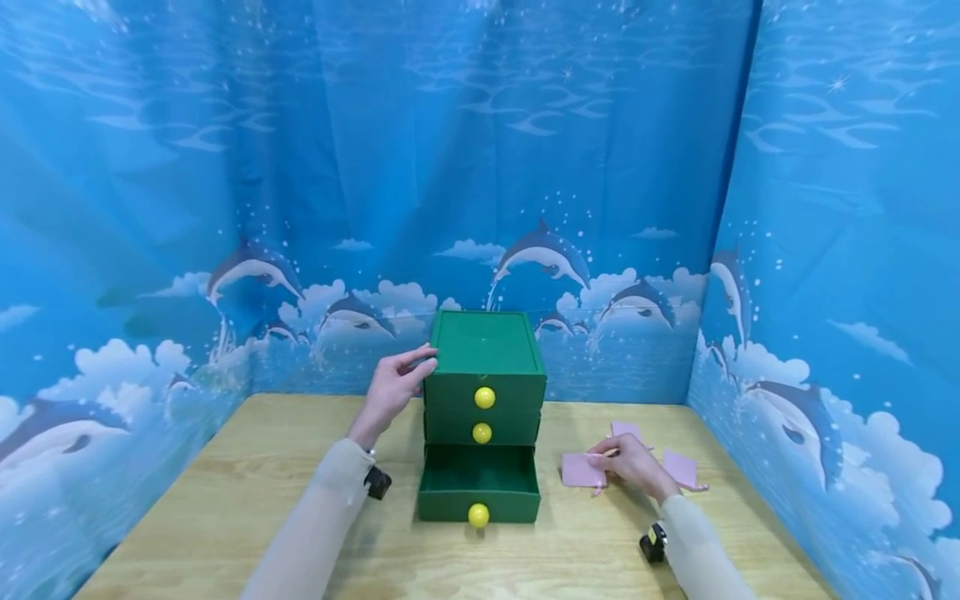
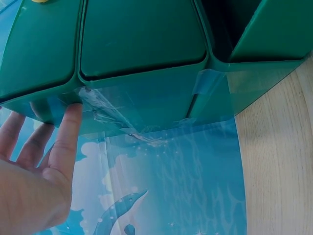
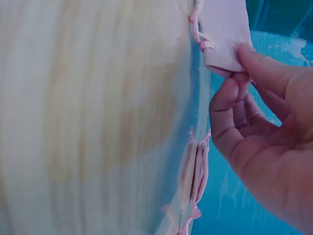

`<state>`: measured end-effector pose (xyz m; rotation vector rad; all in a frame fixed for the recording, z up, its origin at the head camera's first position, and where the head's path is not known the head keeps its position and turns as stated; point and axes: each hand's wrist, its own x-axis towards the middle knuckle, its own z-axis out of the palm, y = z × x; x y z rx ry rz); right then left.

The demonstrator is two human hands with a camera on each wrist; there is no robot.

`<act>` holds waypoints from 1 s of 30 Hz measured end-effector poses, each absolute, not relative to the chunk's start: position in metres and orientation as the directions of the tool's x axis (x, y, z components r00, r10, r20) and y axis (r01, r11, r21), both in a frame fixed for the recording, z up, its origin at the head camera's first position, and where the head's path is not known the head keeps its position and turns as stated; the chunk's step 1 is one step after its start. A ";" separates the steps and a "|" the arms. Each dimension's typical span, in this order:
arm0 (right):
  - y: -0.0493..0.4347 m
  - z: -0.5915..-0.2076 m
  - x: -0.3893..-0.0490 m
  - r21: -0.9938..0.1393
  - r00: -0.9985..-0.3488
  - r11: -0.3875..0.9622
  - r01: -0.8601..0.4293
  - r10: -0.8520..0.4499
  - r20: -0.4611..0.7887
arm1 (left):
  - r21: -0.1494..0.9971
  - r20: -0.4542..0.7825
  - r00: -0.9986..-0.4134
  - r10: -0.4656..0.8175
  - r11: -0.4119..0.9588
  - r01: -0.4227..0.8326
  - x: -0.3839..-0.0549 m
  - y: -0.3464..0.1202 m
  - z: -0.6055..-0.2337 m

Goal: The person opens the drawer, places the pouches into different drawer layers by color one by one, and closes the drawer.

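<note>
A green three-drawer cabinet (image 1: 489,343) with round yellow knobs stands in the middle of the table. Its bottom drawer (image 1: 480,505) is pulled out, and bare green floor shows inside; the upper two are closed. My left hand (image 1: 392,388) rests its fingertips on the cabinet's left side near the top, fingers fairly straight in the left wrist view. Over on the right, my right hand (image 1: 633,465) pinches a small pink drawstring pouch (image 1: 582,470) by one edge between thumb and fingers. In the right wrist view that pouch (image 3: 225,32) appears raised, its cord dangling.
Two more pink pouches lie near the right hand: one behind it (image 1: 626,429) and one to its right (image 1: 679,467). Clear tape (image 2: 210,81) runs along the cabinet's side. Blue dolphin-print curtains (image 1: 420,167) enclose the wooden table (image 1: 225,500) at the back and sides.
</note>
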<state>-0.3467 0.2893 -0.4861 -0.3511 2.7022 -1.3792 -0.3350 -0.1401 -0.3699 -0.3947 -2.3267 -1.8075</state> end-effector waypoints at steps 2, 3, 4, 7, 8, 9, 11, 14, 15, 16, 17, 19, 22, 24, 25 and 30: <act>0.286 -0.485 -0.347 -0.807 -0.972 0.568 -0.164 -0.234 0.032 | 0.922 0.295 -0.950 0.101 0.232 0.311 -0.335 -0.141 -0.370; 0.285 -0.484 -0.347 -0.805 -0.973 0.570 -0.163 -0.229 0.035 | 0.922 0.295 -0.950 0.099 0.232 0.310 -0.334 -0.142 -0.370; 0.284 -0.483 -0.347 -0.806 -0.975 0.571 -0.157 -0.221 0.034 | 0.922 0.296 -0.950 0.096 0.232 0.310 -0.334 -0.142 -0.370; 0.282 -0.481 -0.348 -0.799 -0.974 0.577 -0.167 -0.222 0.043 | 0.922 0.297 -0.950 0.092 0.229 0.311 -0.333 -0.142 -0.370; 0.281 -0.480 -0.348 -0.801 -0.975 0.576 -0.163 -0.218 0.042 | 0.922 0.298 -0.950 0.091 0.229 0.311 -0.333 -0.143 -0.369; 0.281 -0.479 -0.349 -0.801 -0.975 0.576 -0.164 -0.218 0.043 | 0.923 0.297 -0.950 0.091 0.229 0.310 -0.333 -0.142 -0.369; 0.280 -0.477 -0.348 -0.805 -0.975 0.571 -0.162 -0.219 0.040 | 0.922 0.297 -0.950 0.091 0.230 0.310 -0.333 -0.142 -0.369; 0.277 -0.473 -0.346 -0.821 -0.978 0.553 -0.144 -0.204 0.034 | 0.925 0.293 -0.952 0.090 0.226 0.307 -0.332 -0.141 -0.369; 0.276 -0.472 -0.346 -0.828 -0.979 0.544 -0.139 -0.198 0.035 | 0.926 0.291 -0.953 0.089 0.222 0.304 -0.332 -0.141 -0.369; 0.275 -0.470 -0.346 -0.832 -0.981 0.537 -0.136 -0.192 0.036 | 0.927 0.290 -0.953 0.087 0.221 0.302 -0.332 -0.141 -0.369; 0.274 -0.469 -0.345 -0.838 -0.982 0.530 -0.132 -0.184 0.038 | 0.929 0.288 -0.954 0.085 0.219 0.300 -0.333 -0.141 -0.369; 0.272 -0.466 -0.344 -0.846 -0.985 0.518 -0.124 -0.170 0.041 | 0.930 0.287 -0.954 0.082 0.214 0.298 -0.333 -0.140 -0.370; 0.269 -0.462 -0.342 -0.849 -0.987 0.516 -0.118 -0.155 0.043 | 0.931 0.289 -0.954 0.083 0.209 0.300 -0.334 -0.140 -0.371; 0.268 -0.459 -0.340 -0.848 -0.988 0.518 -0.111 -0.146 0.040 | 0.930 0.291 -0.953 0.084 0.207 0.302 -0.334 -0.140 -0.371; 0.267 -0.458 -0.340 -0.849 -0.989 0.517 -0.106 -0.140 0.038 | 0.929 0.293 -0.952 0.085 0.209 0.305 -0.334 -0.140 -0.371; 0.265 -0.452 -0.337 -0.856 -0.990 0.506 -0.106 -0.137 0.042 | 0.926 0.301 -0.949 0.092 0.209 0.314 -0.333 -0.139 -0.372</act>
